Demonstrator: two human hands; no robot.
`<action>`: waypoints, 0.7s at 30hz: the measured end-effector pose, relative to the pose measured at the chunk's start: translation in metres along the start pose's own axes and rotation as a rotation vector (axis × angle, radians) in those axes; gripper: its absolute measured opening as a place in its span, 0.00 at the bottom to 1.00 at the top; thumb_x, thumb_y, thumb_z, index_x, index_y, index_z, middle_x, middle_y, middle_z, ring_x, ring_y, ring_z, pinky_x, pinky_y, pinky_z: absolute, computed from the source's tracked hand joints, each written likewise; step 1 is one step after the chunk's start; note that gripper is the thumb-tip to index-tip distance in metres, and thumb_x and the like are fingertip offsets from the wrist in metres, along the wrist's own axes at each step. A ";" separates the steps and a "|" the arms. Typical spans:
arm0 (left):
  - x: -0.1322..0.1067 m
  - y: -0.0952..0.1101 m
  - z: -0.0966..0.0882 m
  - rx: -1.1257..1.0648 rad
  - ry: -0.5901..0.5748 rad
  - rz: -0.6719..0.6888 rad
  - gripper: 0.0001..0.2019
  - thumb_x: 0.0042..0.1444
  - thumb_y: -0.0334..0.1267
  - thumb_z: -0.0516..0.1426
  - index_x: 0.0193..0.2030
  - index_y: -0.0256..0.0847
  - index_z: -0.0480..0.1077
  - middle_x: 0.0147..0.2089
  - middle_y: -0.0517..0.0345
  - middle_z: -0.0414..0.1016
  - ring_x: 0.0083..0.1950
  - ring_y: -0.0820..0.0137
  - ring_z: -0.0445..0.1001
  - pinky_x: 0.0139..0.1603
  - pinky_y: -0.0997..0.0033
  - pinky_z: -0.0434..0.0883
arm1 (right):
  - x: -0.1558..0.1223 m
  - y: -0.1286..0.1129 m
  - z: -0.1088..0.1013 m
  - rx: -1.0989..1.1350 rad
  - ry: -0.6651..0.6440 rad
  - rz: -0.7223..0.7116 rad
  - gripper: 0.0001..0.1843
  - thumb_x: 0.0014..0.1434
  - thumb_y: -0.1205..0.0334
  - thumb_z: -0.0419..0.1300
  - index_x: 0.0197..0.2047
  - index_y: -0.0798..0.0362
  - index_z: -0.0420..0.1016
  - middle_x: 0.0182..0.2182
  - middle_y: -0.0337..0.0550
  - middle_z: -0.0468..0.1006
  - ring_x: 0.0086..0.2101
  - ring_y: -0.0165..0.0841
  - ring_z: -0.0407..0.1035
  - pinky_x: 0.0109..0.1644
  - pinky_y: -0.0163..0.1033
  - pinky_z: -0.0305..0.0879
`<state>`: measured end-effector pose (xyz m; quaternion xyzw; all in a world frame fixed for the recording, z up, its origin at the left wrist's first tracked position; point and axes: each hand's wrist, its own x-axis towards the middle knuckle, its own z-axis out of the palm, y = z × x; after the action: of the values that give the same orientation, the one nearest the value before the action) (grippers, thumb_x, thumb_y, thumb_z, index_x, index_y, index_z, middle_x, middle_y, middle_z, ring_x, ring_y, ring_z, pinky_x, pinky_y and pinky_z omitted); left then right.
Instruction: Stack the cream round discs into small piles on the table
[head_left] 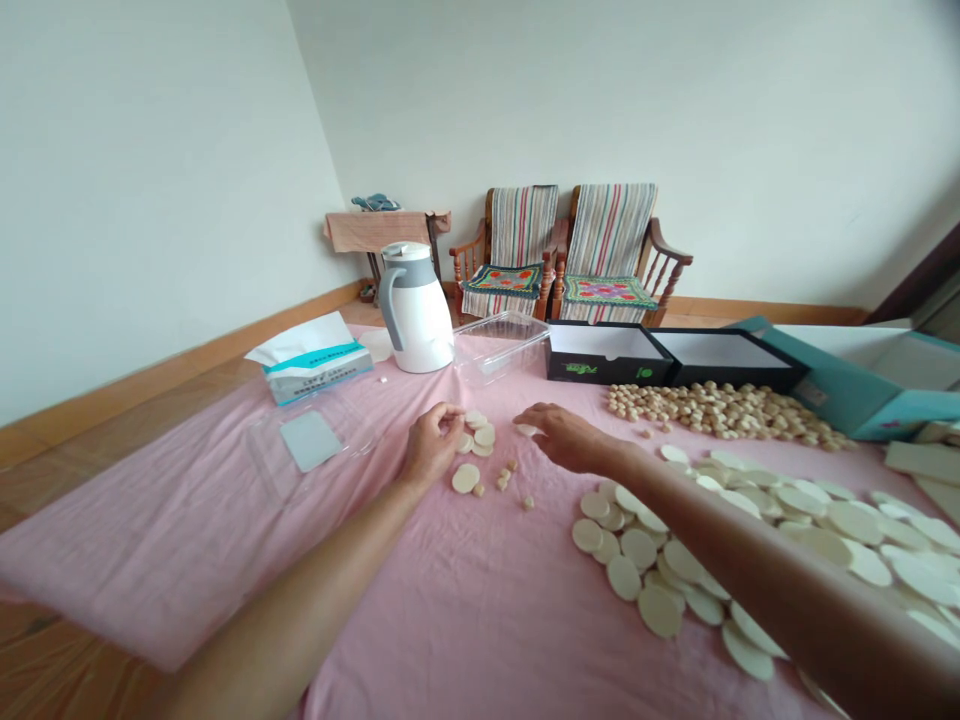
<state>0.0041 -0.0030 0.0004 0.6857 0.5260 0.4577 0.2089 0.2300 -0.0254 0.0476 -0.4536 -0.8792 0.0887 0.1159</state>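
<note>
My left hand (433, 442) sits just left of centre, curled almost closed, thumb against fingertips at the edge of the small discs (480, 436). I cannot tell whether it has one pinched or is only touching them. My right hand (564, 436) lies palm down a little right of centre, fingers loose and only slightly bent. Its tips rest on one stray disc (526, 430) without closing round it.

The small discs lie between my two hands on the pink cloth (450, 620), with a few nuggets (510, 475) just below them. As I judge it, these discs are thin and soft, so I want a light pinch at the rim, lifting one at a time so they do not stick or tear. My right forearm crosses low over the big spread of discs (817, 530) at lower right, so I should hold it up clear of them. The white jug (415, 310) and clear box (502, 345) stand well behind, out of my way.
</note>
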 end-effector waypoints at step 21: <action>0.000 0.004 0.001 -0.030 0.004 -0.025 0.10 0.51 0.39 0.53 0.35 0.38 0.73 0.35 0.55 0.78 0.35 0.69 0.75 0.38 0.72 0.69 | -0.079 -0.006 -0.060 0.093 -0.259 0.100 0.13 0.51 0.67 0.58 0.40 0.49 0.75 0.37 0.43 0.75 0.39 0.34 0.68 0.44 0.38 0.62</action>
<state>0.0073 -0.0043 0.0035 0.6750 0.5279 0.4644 0.2239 0.2870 -0.0898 0.0973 -0.4756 -0.8581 0.1927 0.0176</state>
